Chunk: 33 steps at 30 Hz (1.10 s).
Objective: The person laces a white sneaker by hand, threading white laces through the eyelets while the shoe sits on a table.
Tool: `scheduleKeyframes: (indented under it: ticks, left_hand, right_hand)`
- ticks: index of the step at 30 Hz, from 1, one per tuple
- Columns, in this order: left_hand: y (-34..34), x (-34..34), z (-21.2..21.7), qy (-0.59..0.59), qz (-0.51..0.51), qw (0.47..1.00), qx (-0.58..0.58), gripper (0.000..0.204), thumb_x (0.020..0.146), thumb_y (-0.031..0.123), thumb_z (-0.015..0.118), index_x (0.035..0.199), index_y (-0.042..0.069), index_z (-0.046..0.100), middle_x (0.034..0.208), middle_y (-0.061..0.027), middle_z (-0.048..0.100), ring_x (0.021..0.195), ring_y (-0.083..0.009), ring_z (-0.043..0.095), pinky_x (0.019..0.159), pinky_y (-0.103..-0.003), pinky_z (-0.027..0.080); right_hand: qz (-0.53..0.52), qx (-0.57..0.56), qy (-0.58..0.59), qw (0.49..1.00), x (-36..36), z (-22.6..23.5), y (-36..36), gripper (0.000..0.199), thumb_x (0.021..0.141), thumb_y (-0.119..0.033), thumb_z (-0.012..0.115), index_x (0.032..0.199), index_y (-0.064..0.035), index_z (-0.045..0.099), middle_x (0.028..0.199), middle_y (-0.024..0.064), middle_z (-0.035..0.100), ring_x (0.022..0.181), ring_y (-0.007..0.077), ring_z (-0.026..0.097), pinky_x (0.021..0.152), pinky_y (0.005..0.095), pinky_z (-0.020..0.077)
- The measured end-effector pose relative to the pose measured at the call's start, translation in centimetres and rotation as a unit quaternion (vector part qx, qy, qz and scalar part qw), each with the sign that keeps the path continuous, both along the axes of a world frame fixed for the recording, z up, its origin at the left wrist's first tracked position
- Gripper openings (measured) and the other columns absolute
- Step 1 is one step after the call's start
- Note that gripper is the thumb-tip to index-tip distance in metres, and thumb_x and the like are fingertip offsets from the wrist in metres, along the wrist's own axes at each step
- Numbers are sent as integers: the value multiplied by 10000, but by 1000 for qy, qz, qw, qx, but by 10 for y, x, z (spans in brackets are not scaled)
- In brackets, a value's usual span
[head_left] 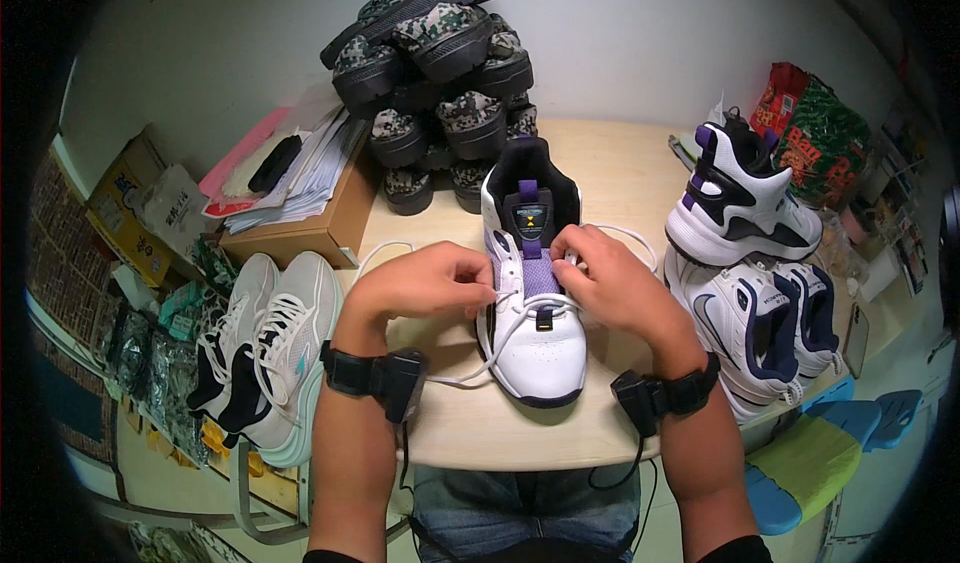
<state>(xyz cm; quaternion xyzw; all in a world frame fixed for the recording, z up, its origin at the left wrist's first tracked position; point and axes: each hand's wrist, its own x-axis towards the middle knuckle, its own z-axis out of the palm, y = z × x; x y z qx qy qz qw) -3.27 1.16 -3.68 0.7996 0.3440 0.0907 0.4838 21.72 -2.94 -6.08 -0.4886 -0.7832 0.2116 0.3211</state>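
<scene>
A white high-top sneaker [545, 363] with a black collar and purple tongue stands upright on the table, toe facing me. Its white shoelace [465, 379] crosses the lower eyelets, and loose lengths trail out to both sides. At the left eyelet row, my left hand [437, 278] is closed, thumb and index finger pinching the lace. My right hand [612, 281] is closed too, its fingers curled at the right eyelet edge beside the tongue. A bit of white lace shows by its fingertips. Black straps with small boxes sit around both wrists.
Several camouflage shoes [465, 128] are piled at the back. Left are a cardboard box [340, 218] under papers and a pair of pale grey sneakers [285, 353]. On the right, another white high-top [745, 208] rests on white sneakers [735, 328]. A blue-green stool [815, 463] stands beyond the table.
</scene>
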Motion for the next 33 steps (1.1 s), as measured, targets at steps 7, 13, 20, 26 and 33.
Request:
scheduleKeyframes:
  ticks: [7,13,20,26,33]
  left_hand:
    - [13,-25,-14,67,360,898,244,167,853,152,649,807,1,594,713,-50,607,669,-141,586,610,-316,465]
    - [-14,5,17,79,187,969,143,238,833,218,723,798,-3,643,748,-74,639,703,-150,581,664,-303,477]
    - [-20,13,9,60,-31,994,89,233,821,216,739,800,0,654,719,-64,631,678,-141,572,659,-301,482]
    - [-23,18,7,99,-10,985,137,161,788,146,698,798,-6,645,668,-82,628,613,-162,557,623,-317,478]
    - [-27,15,20,68,73,980,175,124,787,90,662,790,-14,593,654,-72,600,594,-147,515,578,-300,449]
  right_hand:
    - [47,-85,110,989,18,15,0,255,861,-249,703,891,-28,580,745,100,644,668,172,600,619,316,472]
    - [150,-300,8,942,26,14,-2,350,904,-331,651,771,-10,607,613,46,624,511,140,574,510,320,456]
    - [125,-221,-5,967,27,13,1,337,924,-293,631,771,6,607,654,47,606,584,108,506,553,284,421]
    - [109,-220,87,966,25,11,4,292,918,-251,638,789,8,603,625,36,523,602,104,443,556,297,395]
    - [83,-165,65,981,25,11,6,266,897,-238,647,804,9,608,642,59,550,603,126,475,571,311,412]
